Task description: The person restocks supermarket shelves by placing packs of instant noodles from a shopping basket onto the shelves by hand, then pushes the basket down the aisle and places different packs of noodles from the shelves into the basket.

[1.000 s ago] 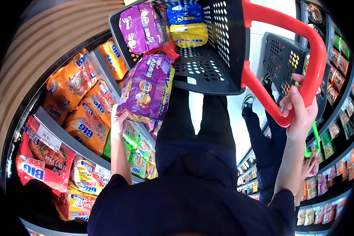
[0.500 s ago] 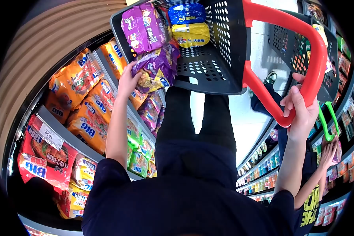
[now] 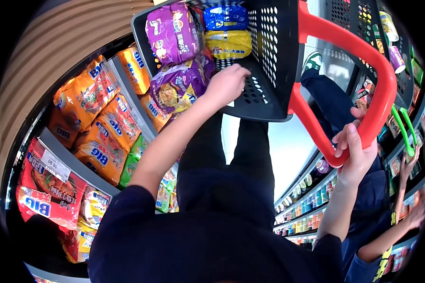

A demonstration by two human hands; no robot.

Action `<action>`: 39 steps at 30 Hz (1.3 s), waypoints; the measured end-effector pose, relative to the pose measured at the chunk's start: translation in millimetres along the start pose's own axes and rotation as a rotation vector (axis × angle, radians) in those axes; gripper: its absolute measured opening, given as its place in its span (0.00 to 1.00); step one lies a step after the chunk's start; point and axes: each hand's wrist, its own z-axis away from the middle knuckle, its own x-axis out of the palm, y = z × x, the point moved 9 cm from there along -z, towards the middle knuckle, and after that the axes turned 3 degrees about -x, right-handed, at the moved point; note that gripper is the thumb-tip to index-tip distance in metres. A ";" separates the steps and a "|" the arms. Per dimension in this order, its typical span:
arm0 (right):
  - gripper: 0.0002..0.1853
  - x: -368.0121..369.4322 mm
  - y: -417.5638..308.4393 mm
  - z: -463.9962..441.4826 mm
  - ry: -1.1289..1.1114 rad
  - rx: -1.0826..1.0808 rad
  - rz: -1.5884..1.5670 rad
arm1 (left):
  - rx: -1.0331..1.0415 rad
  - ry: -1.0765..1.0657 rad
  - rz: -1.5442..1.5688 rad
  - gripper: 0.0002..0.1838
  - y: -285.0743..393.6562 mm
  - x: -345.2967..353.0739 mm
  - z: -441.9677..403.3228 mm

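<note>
My right hand (image 3: 356,148) is wrapped round the red handle (image 3: 385,89) of a dark grey perforated shopping basket (image 3: 292,61). Over the basket's opening reaches my left hand (image 3: 229,85), its fingers loosely stretched and nothing seen in them. Just left of that hand, a purple noodle multipack (image 3: 177,87) lies at the basket's near left side. Above it rests another purple noodle multipack (image 3: 172,35). A blue pack (image 3: 225,18) and a yellow pack (image 3: 229,45) lie beside them, deeper in the basket.
Shelves on my left hold orange noodle packs (image 3: 99,153) and red ones (image 3: 52,198), with a price tag (image 3: 55,165). Close on my right, another person's arm (image 3: 392,238) shows near a second basket with a green handle (image 3: 403,132). More shelves (image 3: 297,217) line that side.
My left hand has let go of the purple multipack and moved right, over the basket. The pack now sits slightly further left. The person on the right and their basket have shifted.
</note>
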 end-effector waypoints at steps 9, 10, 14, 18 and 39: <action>0.20 1.2 -1.2 -1.3 0.022 -0.032 -0.018 | -0.278 -0.210 -0.730 0.19 -184.1 149.4 -161.7; 0.21 -0.2 0.2 -1.4 0.021 -0.020 -0.034 | -0.331 -0.231 -0.723 0.19 -206.5 154.4 -164.6; 0.21 -0.1 -2.6 -1.0 0.001 -0.030 0.048 | -0.398 -0.313 -0.737 0.19 -278.1 163.7 -153.7; 0.19 7.1 -5.5 -3.9 -0.067 -0.109 0.064 | -0.178 -0.213 -0.876 0.11 -280.9 166.9 -164.9; 0.23 -8.0 -31.6 -2.2 0.127 -0.542 0.332 | 0.229 -0.115 -0.654 0.10 117.5 -77.8 86.8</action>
